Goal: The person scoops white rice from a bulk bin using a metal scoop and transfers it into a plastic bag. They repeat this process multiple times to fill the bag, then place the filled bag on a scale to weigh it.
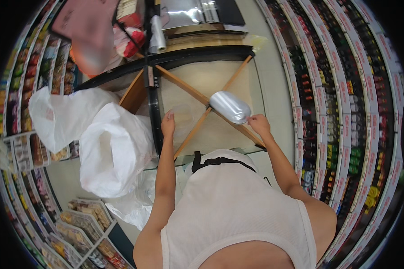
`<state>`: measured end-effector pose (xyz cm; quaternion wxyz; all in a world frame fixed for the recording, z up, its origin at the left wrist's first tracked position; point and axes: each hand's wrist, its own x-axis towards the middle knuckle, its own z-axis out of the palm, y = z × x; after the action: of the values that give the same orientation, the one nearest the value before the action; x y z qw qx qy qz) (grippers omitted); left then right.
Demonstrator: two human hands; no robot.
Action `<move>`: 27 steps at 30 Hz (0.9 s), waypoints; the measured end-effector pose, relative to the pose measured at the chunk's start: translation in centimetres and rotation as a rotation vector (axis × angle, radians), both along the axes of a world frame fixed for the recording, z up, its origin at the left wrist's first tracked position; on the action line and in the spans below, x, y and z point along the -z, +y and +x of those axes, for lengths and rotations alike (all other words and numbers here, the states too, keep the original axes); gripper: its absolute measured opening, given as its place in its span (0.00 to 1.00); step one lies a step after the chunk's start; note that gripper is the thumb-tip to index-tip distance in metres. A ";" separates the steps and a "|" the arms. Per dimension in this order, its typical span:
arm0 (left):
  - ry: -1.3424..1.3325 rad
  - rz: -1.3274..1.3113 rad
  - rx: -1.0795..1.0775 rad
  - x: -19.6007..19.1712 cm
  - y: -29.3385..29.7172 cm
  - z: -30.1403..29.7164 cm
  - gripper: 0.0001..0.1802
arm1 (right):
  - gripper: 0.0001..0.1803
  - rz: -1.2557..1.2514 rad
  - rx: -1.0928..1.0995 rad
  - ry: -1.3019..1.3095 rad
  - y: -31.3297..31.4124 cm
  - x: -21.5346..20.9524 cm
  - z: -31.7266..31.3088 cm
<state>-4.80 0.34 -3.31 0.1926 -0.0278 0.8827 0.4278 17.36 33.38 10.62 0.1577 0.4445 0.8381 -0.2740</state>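
Observation:
A bin of pale, fine grain (188, 83) lies before me under a glossy clear cover or film, with crossed wooden slats (184, 88) over it. A shiny metal scoop (231, 106) rests tilted over the slats' crossing. My right hand (260, 125) is closed in a pinch at the scoop's rounded lip, at its near right end. To the left, my left hand (168, 123) is raised with fingers pinched beside the bin's black divider. Thin clear plastic (182, 112), faint against the grain, extends from its fingertips.
White plastic sacks (114, 152) stand left of my left arm, one with its mouth gaping. Bottle shelves (332, 116) line the right side, and packaged-goods racks (83, 219) the left. A counter with a clear plastic roll (158, 33) stands beyond the bin.

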 end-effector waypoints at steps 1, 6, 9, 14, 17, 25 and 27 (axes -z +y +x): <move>0.078 -0.071 0.026 -1.2 0.6 0.5 0.21 | 0.21 -0.002 0.108 0.034 1.0 0.5 2.4; 0.002 0.279 -0.147 4.9 -0.6 2.1 0.21 | 0.20 -0.029 0.337 0.066 3.8 4.4 6.6; -0.232 0.375 -0.178 5.1 0.1 3.2 0.19 | 0.21 -0.077 0.398 0.047 4.1 8.5 6.6; -0.285 0.366 -0.219 2.5 0.3 4.2 0.16 | 0.23 -0.272 0.586 -0.032 5.7 17.6 2.4; -0.282 0.331 -0.246 0.9 -0.1 3.7 0.16 | 0.24 -0.250 0.665 -0.031 5.2 18.2 -3.1; -0.303 0.421 -0.354 1.3 -1.8 3.7 0.15 | 0.23 -0.116 0.769 -0.052 4.8 18.6 -5.9; -0.316 0.409 -0.350 1.7 -1.6 3.8 0.15 | 0.22 -0.109 0.750 -0.053 4.5 18.2 -4.3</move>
<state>-1.01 -1.24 -5.06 0.2524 -0.2061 0.7192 0.6136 13.08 37.84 -7.55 0.0913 0.7184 0.5970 -0.3453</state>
